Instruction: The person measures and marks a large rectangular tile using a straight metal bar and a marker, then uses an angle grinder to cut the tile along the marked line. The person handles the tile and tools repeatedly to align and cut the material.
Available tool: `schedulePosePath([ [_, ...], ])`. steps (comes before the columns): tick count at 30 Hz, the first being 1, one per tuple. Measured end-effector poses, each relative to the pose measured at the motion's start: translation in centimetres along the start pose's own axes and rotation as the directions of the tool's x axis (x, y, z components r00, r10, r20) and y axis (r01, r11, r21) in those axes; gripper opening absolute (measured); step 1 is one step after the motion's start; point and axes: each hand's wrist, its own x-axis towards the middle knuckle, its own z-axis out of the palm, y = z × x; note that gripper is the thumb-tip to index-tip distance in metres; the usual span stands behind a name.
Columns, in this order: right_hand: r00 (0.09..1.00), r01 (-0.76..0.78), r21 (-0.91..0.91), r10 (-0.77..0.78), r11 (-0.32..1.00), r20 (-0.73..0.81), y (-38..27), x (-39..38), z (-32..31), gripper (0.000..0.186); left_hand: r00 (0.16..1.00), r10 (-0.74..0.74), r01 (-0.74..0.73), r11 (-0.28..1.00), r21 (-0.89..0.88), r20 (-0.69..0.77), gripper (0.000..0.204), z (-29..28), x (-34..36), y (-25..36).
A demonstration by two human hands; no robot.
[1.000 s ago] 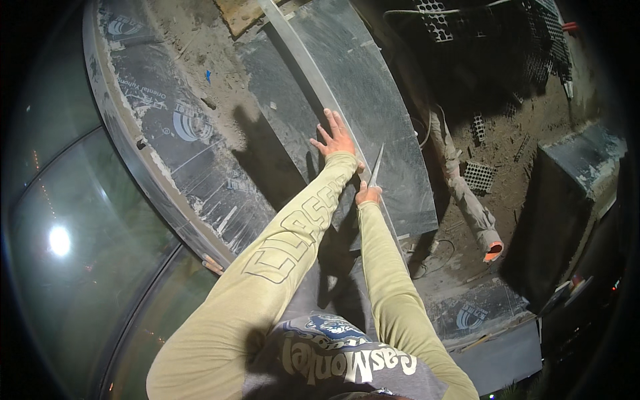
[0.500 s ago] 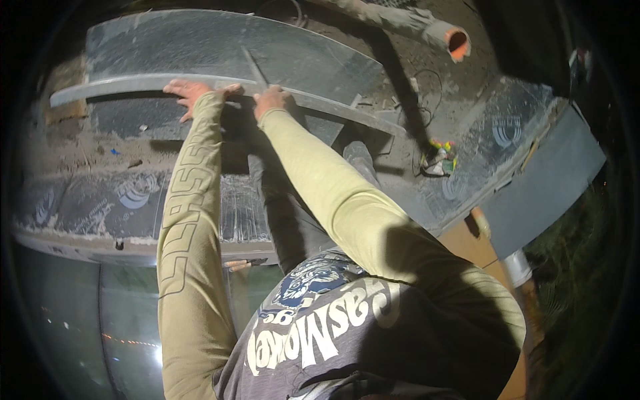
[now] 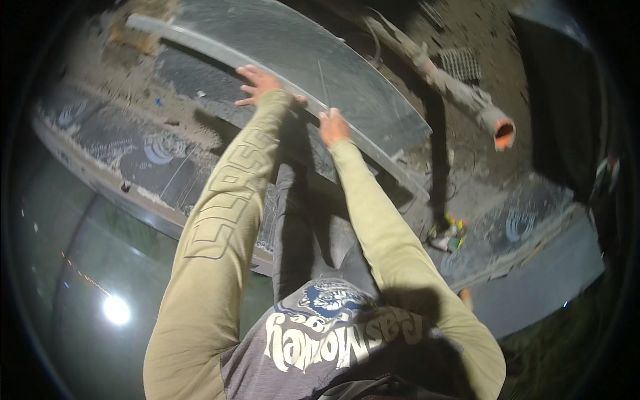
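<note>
left hand [image 3: 261, 88], right hand [image 3: 335, 126], one grey strip [image 3: 200, 44]

the left spreads wide, resting on the strip; the right closes around one thin pointed tool [image 3: 323, 85]. the strip crosses one dark slab [image 3: 373, 100], left end past its edge. bare slab opens on the far side; one pipe [image 3: 460, 87] lies beyond.

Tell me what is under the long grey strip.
A dark slab shows on both sides of the strip; what lies directly beneath it is covered and cannot be seen.
</note>
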Motion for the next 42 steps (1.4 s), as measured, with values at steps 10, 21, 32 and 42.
schedulePosePath([
  [10,0.796,-0.217,0.492,-0.139,0.843,0.589,-9.5,2.2,-6.0,0.050,1.000,-0.016,0.021,0.979,-0.201,0.024,0.147,1.6,2.6,-2.3],
  [21,0.676,0.737,-0.282,-0.672,0.614,0.303,-24.6,9.1,-1.2,0.061,0.990,0.058,-0.015,0.946,-0.325,0.125,0.161,-0.8,1.7,-4.0],
  [32,0.669,0.720,-0.575,-0.609,0.388,0.427,-44.3,12.9,6.9,0.050,1.000,-0.024,0.027,0.968,-0.248,0.014,0.167,3.2,4.0,-3.7],
  [42,0.668,0.701,-0.664,-0.566,0.260,0.483,-46.5,13.0,8.0,0.045,1.000,-0.013,0.024,0.895,-0.445,0.027,0.102,1.8,3.7,-4.2],
])
